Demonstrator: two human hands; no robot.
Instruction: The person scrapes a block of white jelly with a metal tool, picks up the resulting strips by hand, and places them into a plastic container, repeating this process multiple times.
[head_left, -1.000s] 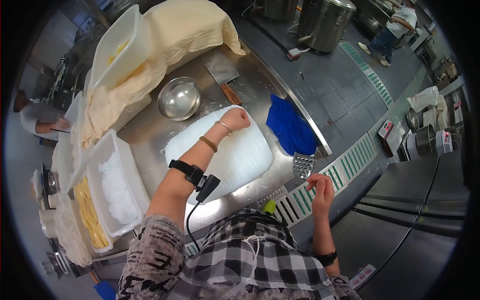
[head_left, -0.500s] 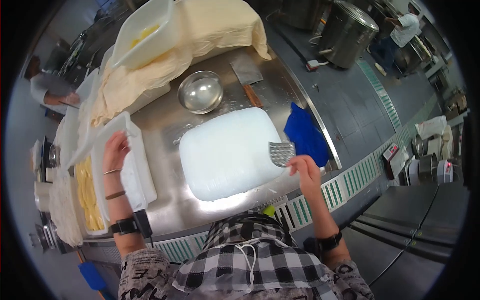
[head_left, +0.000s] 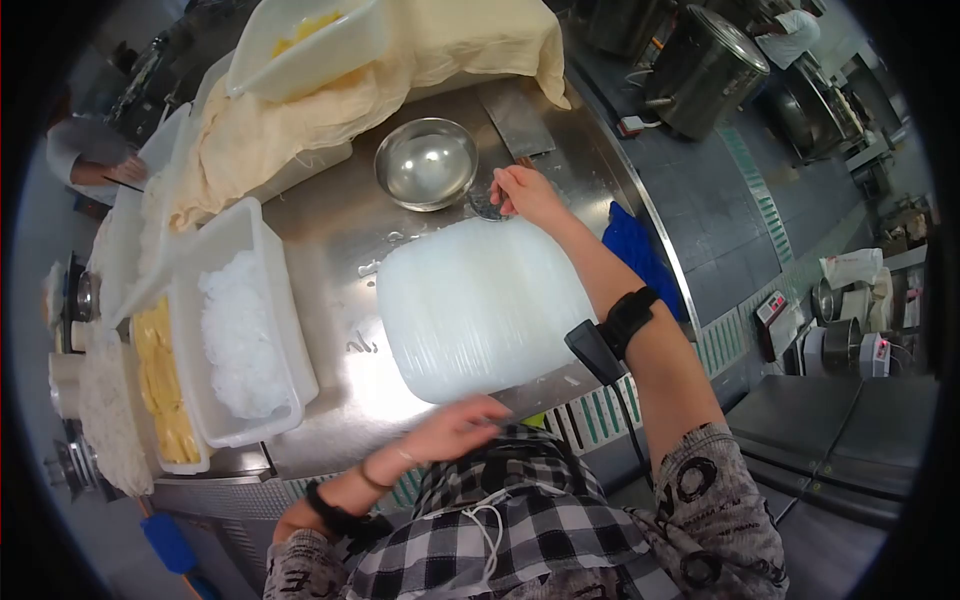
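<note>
A large, smooth, pale white jelly-like block [head_left: 480, 310] sits on the steel table. At its far edge, my right hand [head_left: 528, 195] is closed on a perforated metal scraper [head_left: 487, 207], whose blade is partly hidden by the fingers. My left hand [head_left: 458, 428] is by the near edge of the block, just in front of my apron, with fingers stretched out and slightly blurred; nothing shows in it. To the left, a white plastic tub [head_left: 300, 370] holds a heap of translucent white shreds [head_left: 240, 340]. A steel bowl [head_left: 427, 165] stands behind the block.
A cleaver [head_left: 520, 120] lies near the bowl, and a blue cloth [head_left: 640, 255] by the table's right edge. Cloth-covered containers [head_left: 480, 40] line the back. A tub of yellow strips [head_left: 165, 390] stands left. Two other people [head_left: 790, 40] are farther off. A large steel pot [head_left: 705, 75] stands beyond.
My right hand has moved with the scraper from the block's near right side to its far edge. My left hand has come from the tub to the near edge, and white shreds now fill the tub.
</note>
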